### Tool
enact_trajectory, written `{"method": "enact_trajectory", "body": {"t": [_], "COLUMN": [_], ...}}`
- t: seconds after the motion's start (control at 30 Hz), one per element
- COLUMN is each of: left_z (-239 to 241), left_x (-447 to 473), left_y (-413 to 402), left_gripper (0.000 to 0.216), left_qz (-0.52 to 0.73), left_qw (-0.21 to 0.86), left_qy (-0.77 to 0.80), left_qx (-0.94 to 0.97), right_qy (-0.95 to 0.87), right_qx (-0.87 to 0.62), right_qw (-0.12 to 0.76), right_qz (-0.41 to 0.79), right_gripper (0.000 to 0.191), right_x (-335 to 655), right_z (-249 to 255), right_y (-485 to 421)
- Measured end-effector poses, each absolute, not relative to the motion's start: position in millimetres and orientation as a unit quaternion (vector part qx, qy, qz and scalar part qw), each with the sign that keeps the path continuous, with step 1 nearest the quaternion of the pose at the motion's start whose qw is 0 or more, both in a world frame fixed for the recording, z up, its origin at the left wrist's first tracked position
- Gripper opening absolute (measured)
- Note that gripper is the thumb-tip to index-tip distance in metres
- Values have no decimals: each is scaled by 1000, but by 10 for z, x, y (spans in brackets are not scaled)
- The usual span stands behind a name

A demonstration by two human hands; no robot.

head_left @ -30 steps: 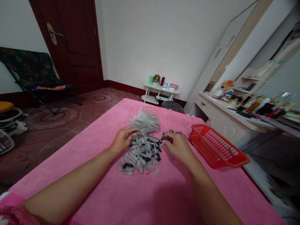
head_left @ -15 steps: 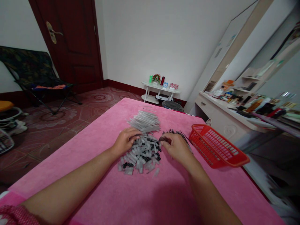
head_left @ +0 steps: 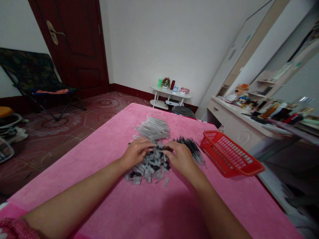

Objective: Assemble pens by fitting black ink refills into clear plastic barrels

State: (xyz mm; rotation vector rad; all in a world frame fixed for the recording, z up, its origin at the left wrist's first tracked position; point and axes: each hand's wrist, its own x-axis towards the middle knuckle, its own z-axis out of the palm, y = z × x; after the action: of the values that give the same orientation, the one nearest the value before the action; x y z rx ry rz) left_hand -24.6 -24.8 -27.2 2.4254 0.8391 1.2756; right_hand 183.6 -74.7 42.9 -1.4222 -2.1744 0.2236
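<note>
Both hands work above a heap of small clear and black pen caps (head_left: 149, 167) on the pink tablecloth. My left hand (head_left: 136, 151) is over the heap's upper left side, its fingers closed in a pinch. Facing it across a small gap, my right hand (head_left: 179, 154) pinches with thumb and forefinger; what lies between the fingertips of either hand is too small to make out. Just beyond the hands lies a stack of clear pen barrels (head_left: 154, 127). Dark, thin pen refills (head_left: 190, 146) are piled beside my right hand, partly hidden by it.
A red plastic basket (head_left: 231, 154) stands at the table's right edge. The pink-covered table (head_left: 119, 205) fills the foreground. Farther off are a white stand (head_left: 171, 93), a cluttered dressing table (head_left: 239, 122) and a folding chair (head_left: 47, 79).
My right hand has moved left towards my left hand, uncovering more of the refills. My left hand has shifted slightly right over the caps.
</note>
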Motion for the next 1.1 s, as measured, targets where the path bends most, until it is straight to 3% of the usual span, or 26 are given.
{"method": "enact_trajectory", "body": {"t": [0.17, 0.23, 0.33, 0.43, 0.53, 0.87, 1.1], "left_z": [-319, -331, -317, -296, -306, -336, -314], "left_x": [-304, -362, -422, -429, -409, -369, -333], "left_y": [-155, -81, -15, -13, -33, -128, -174], "left_gripper": [20, 25, 31, 30, 30, 21, 20], "left_qz": [548, 604, 658, 671, 656, 558, 507], "left_qw": [240, 280, 311, 309, 300, 219, 177], "left_qy": [420, 461, 464, 451, 454, 421, 371], "left_qx": [682, 586, 505, 500, 522, 681, 758], "right_qy": [-743, -735, -741, -747, -751, -746, -754], "right_qx": [-553, -587, -634, -647, -649, -655, -646], "right_qw": [370, 332, 201, 96, 43, -26, -17], "right_qz": [75, 67, 93, 117, 117, 117, 119], "right_gripper": [20, 20, 11, 6, 6, 10, 11], "right_x": [1876, 1933, 2007, 2026, 1990, 1942, 1975], "right_z": [413, 417, 405, 387, 378, 330, 327], "right_y": [-701, -681, -671, -695, -733, -749, -751]}}
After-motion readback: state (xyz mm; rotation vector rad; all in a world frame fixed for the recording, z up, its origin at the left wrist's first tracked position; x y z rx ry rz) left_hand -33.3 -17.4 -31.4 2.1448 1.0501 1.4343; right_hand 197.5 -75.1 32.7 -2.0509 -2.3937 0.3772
